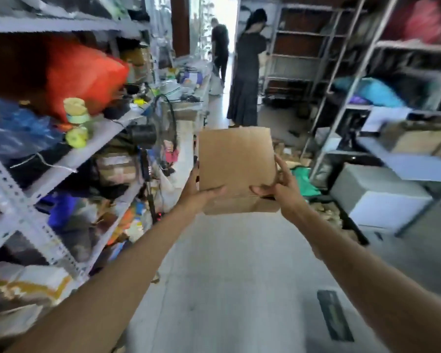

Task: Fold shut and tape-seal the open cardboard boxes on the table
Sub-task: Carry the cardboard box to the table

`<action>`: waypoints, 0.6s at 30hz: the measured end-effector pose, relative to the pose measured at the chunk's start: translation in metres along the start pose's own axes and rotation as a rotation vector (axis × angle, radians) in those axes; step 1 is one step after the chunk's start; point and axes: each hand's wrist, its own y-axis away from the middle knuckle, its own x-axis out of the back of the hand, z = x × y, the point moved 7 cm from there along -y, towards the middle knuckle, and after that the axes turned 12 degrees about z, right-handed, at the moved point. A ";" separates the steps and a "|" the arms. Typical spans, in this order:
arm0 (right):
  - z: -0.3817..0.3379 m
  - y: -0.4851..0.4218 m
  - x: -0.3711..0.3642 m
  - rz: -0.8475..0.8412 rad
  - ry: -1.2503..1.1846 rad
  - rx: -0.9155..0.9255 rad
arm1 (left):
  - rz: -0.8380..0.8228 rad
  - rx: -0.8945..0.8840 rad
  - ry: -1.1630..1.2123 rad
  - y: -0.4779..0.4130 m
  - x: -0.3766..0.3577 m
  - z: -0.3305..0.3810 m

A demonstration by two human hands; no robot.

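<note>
We see a plain brown box (236, 159), an orange-red bag (84, 75), yellow-green rolls (77, 136), pale grey perforated shelf frames (3, 174), a turquoise-blue bag (377, 91), a bright green cloth (303, 179), a light grey floor (227, 276) and a person's dark grey dress (245, 85).

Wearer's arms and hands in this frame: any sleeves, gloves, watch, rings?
Left hand and right hand are ungloved, with no ring, watch or band visible. Left forearm and right forearm are bare to the frame's edge; no sleeve shows. Blur could hide small items.

Head camera looks forward and down along an aisle, arm's-reach close
</note>
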 end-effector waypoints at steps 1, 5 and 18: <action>-0.002 -0.001 0.033 0.071 -0.007 0.004 | -0.071 -0.001 -0.006 -0.001 -0.034 0.000; -0.008 0.012 0.154 0.344 -0.014 -0.016 | -0.326 0.005 -0.072 0.000 -0.158 -0.007; -0.022 0.105 0.308 1.022 0.110 0.068 | -0.957 -0.022 -0.206 0.054 -0.365 -0.018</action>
